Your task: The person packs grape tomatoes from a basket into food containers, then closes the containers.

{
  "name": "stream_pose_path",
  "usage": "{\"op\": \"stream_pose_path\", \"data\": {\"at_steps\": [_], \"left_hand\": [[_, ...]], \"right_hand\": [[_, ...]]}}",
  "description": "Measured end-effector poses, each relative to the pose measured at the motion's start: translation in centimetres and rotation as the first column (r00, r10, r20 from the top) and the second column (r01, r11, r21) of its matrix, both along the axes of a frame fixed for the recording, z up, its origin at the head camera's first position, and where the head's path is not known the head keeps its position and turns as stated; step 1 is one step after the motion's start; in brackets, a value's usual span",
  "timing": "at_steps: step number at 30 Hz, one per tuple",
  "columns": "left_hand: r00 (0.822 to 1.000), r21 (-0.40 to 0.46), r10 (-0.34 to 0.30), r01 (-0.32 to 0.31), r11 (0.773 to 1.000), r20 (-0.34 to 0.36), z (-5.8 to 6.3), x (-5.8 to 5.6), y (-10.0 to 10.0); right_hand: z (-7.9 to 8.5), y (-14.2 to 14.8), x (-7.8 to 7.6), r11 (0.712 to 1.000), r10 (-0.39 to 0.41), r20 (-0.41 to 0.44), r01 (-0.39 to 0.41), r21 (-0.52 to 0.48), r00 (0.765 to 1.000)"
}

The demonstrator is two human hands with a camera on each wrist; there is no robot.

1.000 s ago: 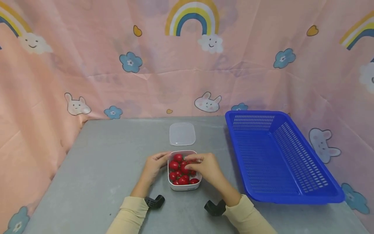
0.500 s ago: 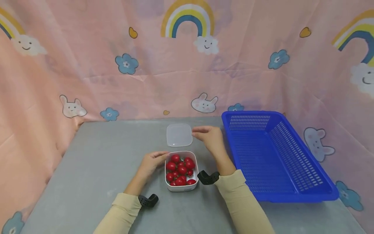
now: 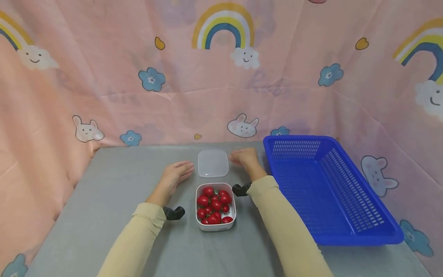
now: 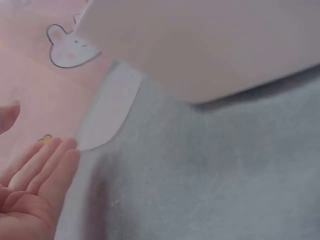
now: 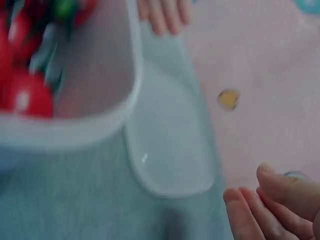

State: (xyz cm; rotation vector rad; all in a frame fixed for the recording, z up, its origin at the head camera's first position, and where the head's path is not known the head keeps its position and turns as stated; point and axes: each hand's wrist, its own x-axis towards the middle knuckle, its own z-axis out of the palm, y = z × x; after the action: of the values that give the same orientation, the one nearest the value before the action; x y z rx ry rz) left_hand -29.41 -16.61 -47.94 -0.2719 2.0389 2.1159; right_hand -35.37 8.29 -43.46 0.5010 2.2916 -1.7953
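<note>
A translucent lid (image 3: 213,164) lies flat on the table between my two hands. Beside its left edge is my left hand (image 3: 174,176); the left wrist view shows its fingers (image 4: 44,170) nearly straight and holding nothing. My right hand (image 3: 245,158) hovers at the lid's right side, with thumb and fingers (image 5: 247,220) loosely bent and apart from the lid (image 5: 170,135). Nearer to me stands a white box (image 3: 216,227), uncovered and full of red cherry tomatoes (image 3: 215,206). Neither hand touches the box.
A large blue plastic basket (image 3: 320,192) stands on the right of the grey table (image 3: 138,165), close to my right forearm. Behind the table hangs a pink printed curtain (image 3: 194,96). Black wrist mounts (image 3: 174,213) stick out inward from both wrists.
My right hand has left the tomatoes and moved forward to the lid's right side. My left hand has let go of the box and moved forward to the lid's left.
</note>
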Motion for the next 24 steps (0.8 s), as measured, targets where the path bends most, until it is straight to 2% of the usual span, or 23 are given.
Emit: {"op": "stream_pose_path", "data": {"at_steps": [7, 9, 12, 16, 24], "left_hand": [[0.997, -0.007, -0.044, 0.044, 0.999, 0.057, 0.0, -2.3, 0.6], [0.997, -0.015, -0.032, 0.033, 0.999, 0.066, 0.2, -2.8, 0.8], [0.997, -0.008, -0.004, 0.005, 1.0, 0.077, 0.3, -3.4, 1.1], [0.995, 0.007, 0.002, -0.003, 1.0, 0.1, 0.1, -3.6, 1.4], [0.99, 0.022, 0.033, -0.036, 0.999, 0.141, -0.6, -3.3, 1.4]], "right_hand": [[-1.6, 0.5, -1.5, 0.998, 0.033, 0.072, -0.029, -0.049, 0.997], [-1.9, 0.5, -1.7, 0.996, 0.022, 0.071, -0.015, -0.089, 0.997], [-2.2, 0.4, -1.8, 0.997, 0.008, 0.066, -0.003, -0.077, 0.998], [-2.7, 0.4, -1.8, 0.998, 0.037, 0.08, -0.033, -0.054, 0.996], [-3.1, 0.1, -1.8, 0.992, 0.106, 0.16, -0.093, -0.087, 0.981]]}}
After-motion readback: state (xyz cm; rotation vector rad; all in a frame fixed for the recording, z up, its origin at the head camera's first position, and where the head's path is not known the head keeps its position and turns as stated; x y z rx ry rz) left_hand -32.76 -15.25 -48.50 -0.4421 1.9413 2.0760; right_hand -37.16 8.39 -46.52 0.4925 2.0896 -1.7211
